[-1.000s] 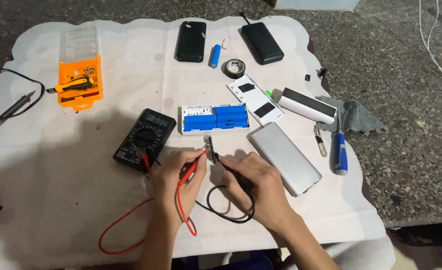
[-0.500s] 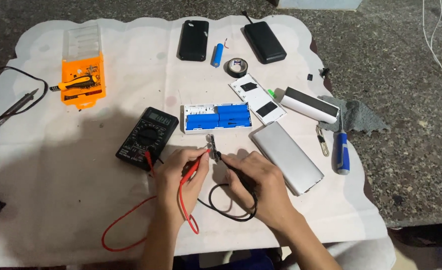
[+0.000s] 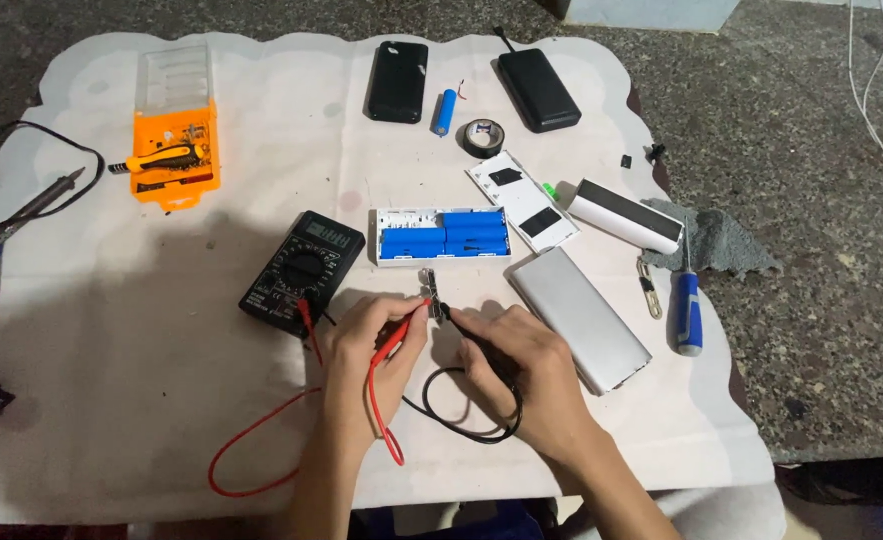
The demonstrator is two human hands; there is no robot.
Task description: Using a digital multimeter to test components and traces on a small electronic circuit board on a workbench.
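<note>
The left hand is pinching the red probe and the right hand the black probe, fingers closed, tips meeting on the small circuit board (just near the battery tray), meter facing left.

We see a red probe and black probe, tips meeting on a small grey circuit board lying flat on the white mat, just below the blue-cell battery tray; leads trail twd. us, red looping left, black coiled.
</note>
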